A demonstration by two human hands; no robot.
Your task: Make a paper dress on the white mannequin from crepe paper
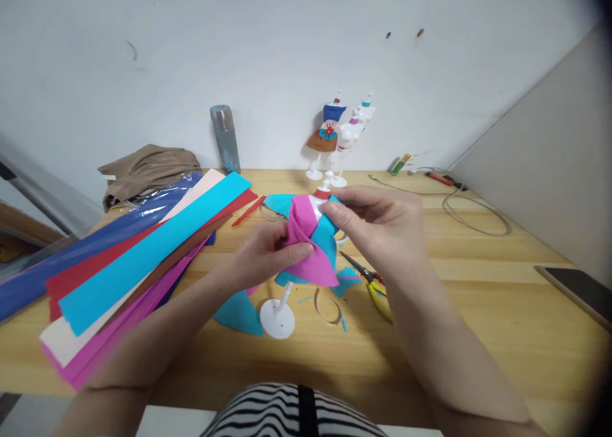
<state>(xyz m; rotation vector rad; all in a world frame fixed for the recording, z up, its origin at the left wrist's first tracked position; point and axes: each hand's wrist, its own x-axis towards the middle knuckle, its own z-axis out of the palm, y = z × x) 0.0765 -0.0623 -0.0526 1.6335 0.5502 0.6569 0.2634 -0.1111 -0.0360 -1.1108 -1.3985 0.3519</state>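
Above the wooden table (478, 309) I hold a small white mannequin on a round-footed stand (278, 316), wrapped in turquoise and magenta paper (313, 245). My left hand (265, 253) pinches the magenta paper on the figure's left side, fingers closed. My right hand (377, 223) grips the figure's upper part, with thumb and fingers pressed on the paper near its red neck (322, 193).
A fan of long coloured paper sheets (134, 258) lies at the left. Scissors with yellow handles (370, 282) and turquoise scraps (239, 312) lie under my hands. Dressed mannequins (335, 137), a metal bottle (224, 137), brown cloth (148, 169), a cable (473, 214) and a phone (578, 290) are also here.
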